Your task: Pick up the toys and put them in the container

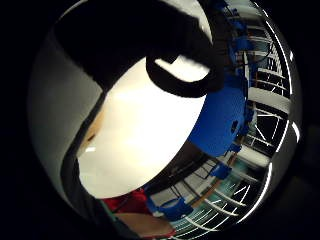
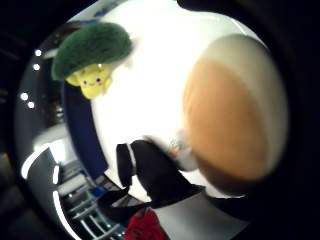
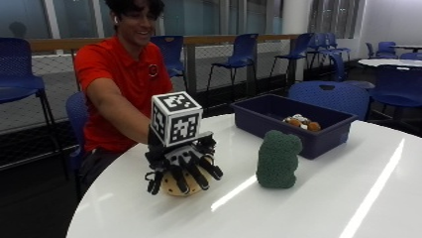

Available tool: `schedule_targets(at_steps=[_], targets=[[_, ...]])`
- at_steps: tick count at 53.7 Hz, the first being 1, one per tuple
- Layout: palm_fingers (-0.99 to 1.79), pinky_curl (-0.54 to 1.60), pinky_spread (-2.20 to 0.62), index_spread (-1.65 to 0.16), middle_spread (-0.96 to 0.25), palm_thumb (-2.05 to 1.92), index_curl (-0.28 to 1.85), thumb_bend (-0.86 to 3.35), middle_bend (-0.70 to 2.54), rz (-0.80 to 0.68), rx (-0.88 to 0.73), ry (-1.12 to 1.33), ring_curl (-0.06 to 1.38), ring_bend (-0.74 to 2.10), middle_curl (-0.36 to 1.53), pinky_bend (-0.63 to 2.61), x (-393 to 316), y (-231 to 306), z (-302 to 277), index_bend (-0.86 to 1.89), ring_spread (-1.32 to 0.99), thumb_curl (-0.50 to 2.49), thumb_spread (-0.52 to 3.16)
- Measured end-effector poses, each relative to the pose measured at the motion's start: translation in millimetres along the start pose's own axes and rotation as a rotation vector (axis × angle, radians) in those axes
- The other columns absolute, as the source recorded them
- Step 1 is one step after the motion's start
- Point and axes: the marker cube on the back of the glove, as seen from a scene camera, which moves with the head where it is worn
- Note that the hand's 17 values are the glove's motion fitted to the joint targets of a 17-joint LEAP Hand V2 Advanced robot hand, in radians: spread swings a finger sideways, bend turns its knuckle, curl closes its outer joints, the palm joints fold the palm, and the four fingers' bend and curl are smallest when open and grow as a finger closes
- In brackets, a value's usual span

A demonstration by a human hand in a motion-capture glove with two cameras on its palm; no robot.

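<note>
My gloved right hand [image 3: 181,166] is on the white table [image 3: 316,198], fingers curled over a round tan plush toy [image 3: 179,184] that rests on the table. The same tan toy [image 2: 227,117] fills much of the thumb side palm view, close to the palm. A green broccoli-shaped plush toy [image 3: 278,159] stands upright to the right of the hand, apart from it; its yellow face [image 2: 94,80] shows under the green top. The dark blue container [image 3: 293,123] sits behind it with a small toy [image 3: 300,122] inside.
Blue chairs [image 3: 328,95] stand close behind the container and along the railing. The table's round edge runs near the person's body. In the little finger side palm view the white table [image 1: 145,135] and a blue chair [image 1: 220,120] show.
</note>
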Motion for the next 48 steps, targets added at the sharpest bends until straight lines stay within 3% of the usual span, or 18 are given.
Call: schedule_targets(at_steps=[11,21,28,29,30,31,32,39,48], targets=[[-0.1,0.45,0.1,-0.38,-0.06,-0.05,0.3,-0.05,0.1,-0.022,-0.084,-0.003,0.19,0.21,0.23,1.24,-1,-4,29,0.11,-0.01,0.19,0.94],[0.04,0.43,0.06,-0.39,-0.06,0.03,0.26,-0.01,0.17,-0.013,-0.077,0.032,0.27,0.53,0.22,1.21,-6,3,30,0.13,-0.06,0.23,1.05],[0.26,0.37,-0.07,-0.41,-0.12,0.13,0.29,0.03,0.28,-0.004,-0.046,0.031,0.31,0.64,0.27,1.05,-12,7,30,0.2,-0.17,0.27,1.18],[0.19,0.38,-0.04,-0.41,-0.11,0.1,0.29,0.01,0.25,-0.005,-0.04,0.032,0.29,0.61,0.26,1.07,-13,7,30,0.18,-0.16,0.27,1.17],[0.36,0.37,-0.11,-0.41,-0.15,0.16,0.31,0.04,0.32,-0.006,-0.031,0.034,0.33,0.68,0.29,1.04,-14,7,30,0.21,-0.2,0.29,1.21],[0.3,0.35,-0.11,-0.41,-0.15,0.15,0.3,0.04,0.29,-0.008,-0.02,0.036,0.31,0.65,0.28,1.02,-15,8,30,0.2,-0.21,0.29,1.21],[0.45,0.37,-0.16,-0.41,-0.17,0.19,0.3,0.06,0.34,-0.01,-0.007,0.038,0.33,0.7,0.3,1.04,-17,8,30,0.19,-0.23,0.3,1.24],[0.63,0.35,-0.3,-0.4,-0.25,0.33,0.29,0.13,0.41,-0.029,0.09,0.096,0.36,0.81,0.34,1.03,-29,14,29,0.13,-0.34,0.36,1.32],[0.87,0.39,-0.38,-0.39,-0.35,0.62,0.33,0.22,0.5,-0.068,0.111,0.186,0.42,0.92,0.41,1.07,-38,26,20,0.22,-0.47,0.52,1.09]])
